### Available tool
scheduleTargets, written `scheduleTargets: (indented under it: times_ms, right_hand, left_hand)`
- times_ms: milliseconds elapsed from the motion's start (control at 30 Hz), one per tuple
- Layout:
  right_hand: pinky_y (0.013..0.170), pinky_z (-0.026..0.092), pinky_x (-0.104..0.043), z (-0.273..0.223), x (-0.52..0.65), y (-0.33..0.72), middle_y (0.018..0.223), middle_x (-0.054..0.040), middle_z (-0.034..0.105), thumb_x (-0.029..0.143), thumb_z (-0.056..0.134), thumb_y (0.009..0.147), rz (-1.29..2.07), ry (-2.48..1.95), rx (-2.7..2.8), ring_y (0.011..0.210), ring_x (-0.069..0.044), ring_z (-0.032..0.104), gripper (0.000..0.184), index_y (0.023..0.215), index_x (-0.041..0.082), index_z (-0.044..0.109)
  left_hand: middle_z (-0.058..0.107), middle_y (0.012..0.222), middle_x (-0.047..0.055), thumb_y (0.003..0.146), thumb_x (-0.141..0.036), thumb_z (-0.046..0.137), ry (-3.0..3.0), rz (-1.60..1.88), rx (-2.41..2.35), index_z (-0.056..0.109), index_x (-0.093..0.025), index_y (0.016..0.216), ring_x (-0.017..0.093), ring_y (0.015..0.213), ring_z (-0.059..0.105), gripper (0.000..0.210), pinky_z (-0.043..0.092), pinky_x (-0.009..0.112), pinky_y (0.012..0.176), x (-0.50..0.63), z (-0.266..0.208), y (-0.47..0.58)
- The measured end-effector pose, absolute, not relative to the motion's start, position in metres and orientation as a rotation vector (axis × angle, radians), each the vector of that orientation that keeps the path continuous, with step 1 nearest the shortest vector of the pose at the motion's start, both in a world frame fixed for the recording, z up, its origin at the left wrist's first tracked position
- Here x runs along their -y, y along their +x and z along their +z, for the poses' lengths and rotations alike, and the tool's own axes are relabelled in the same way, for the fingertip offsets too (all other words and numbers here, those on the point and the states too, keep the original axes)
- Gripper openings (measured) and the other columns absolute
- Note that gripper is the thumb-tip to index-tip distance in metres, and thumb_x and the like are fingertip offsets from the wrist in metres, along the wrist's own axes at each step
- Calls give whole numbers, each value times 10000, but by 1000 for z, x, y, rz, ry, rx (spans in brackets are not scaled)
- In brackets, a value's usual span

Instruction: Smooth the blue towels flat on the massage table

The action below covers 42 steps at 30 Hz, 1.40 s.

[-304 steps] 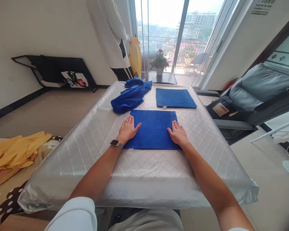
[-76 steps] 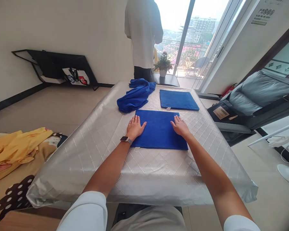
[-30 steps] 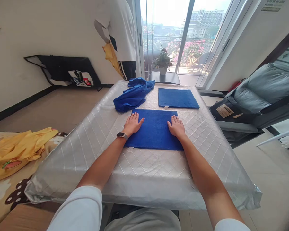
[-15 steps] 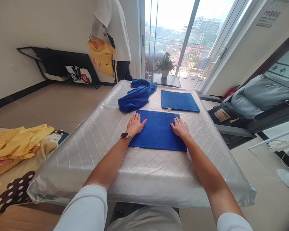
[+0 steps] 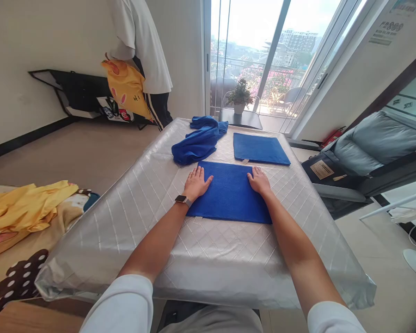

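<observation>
A blue towel (image 5: pixel 230 194), spread as a flat rectangle, lies in front of me on the table, with a small white tag at its near left edge. My left hand (image 5: pixel 196 183), below a wristwatch, rests flat on the towel's left edge, fingers pointing forward. On the right edge lies my right hand (image 5: pixel 259 180), also flat with its fingers out. Behind it to the right is a second flat blue towel (image 5: pixel 261 149). A crumpled blue cloth (image 5: pixel 199 141) sits behind my left hand, touching neither hand.
The table wears a silvery quilted cover (image 5: pixel 135 208). Beyond its far left corner a person (image 5: pixel 142 55) holds a yellow cloth (image 5: pixel 126 88). A potted plant (image 5: pixel 240 97) stands behind the table, a grey recliner (image 5: pixel 364 143) at right, and yellow fabric (image 5: pixel 31 206) at left.
The person in the background has moved left with the yellow cloth. My right hand has shifted slightly on the towel's right edge; my left hand stays on the left edge.
</observation>
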State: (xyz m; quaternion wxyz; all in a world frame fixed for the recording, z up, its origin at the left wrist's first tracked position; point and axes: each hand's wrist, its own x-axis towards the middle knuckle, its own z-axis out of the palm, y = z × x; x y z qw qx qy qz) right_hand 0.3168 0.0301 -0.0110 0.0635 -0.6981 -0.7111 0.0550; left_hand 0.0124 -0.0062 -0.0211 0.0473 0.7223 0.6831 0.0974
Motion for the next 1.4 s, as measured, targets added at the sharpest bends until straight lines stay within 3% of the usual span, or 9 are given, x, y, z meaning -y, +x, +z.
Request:
scheduleTargets:
  times_ms: [400, 600, 833, 967, 1400]
  right_hand:
    - [1276, 148, -383, -13, -30, 315, 1704, -123, 244, 472, 217, 1069, 164, -2108, 2107, 1583, -226, 179, 693, 1627, 65, 268]
    - [1278, 141, -388, -12, -29, 315, 1708, -116, 235, 467, 230, 1066, 202, -2093, 2099, 1584, -227, 175, 694, 1629, 61, 262]
    - [1275, 146, -391, -11, -26, 316, 1706, -126, 242, 440, 214, 1067, 181, -2080, 2121, 1586, -227, 168, 678, 1630, 65, 257]
    - [1270, 162, -376, -9, -24, 316, 1711, -110, 231, 374, 207, 1064, 189, -2073, 2140, 1585, -218, 172, 643, 1632, 76, 260]
    - [1278, 126, -363, -10, -26, 315, 1714, -92, 223, 464, 229, 1067, 234, -2091, 2090, 1584, -205, 169, 675, 1634, 100, 265]
  left_hand:
    - [237, 1696, 169, 1028, -638, 156, 2215, 170, -2084, 244, -28, 1619, 292, 1573, 225, 853, 179, 430, 1280, 3, -19, 7]
    - [302, 1651, 254, 1032, -616, 178, 2292, 145, -2152, 336, 40, 1564, 334, 1550, 278, 859, 183, 464, 1270, -7, -8, 31]
    - [346, 1664, 142, 1051, -592, 133, 2562, 294, -1538, 394, -109, 1574, 260, 1559, 268, 758, 193, 418, 1273, -27, -1, 151]
    - [342, 1671, 115, 1060, -558, 86, 2518, 314, -1472, 387, -148, 1581, 231, 1562, 262, 728, 189, 420, 1275, -40, -7, 187]
    - [284, 1685, 158, 1050, -582, 130, 2323, 277, -1969, 305, -98, 1611, 262, 1578, 210, 761, 158, 469, 1282, -47, -18, 36]
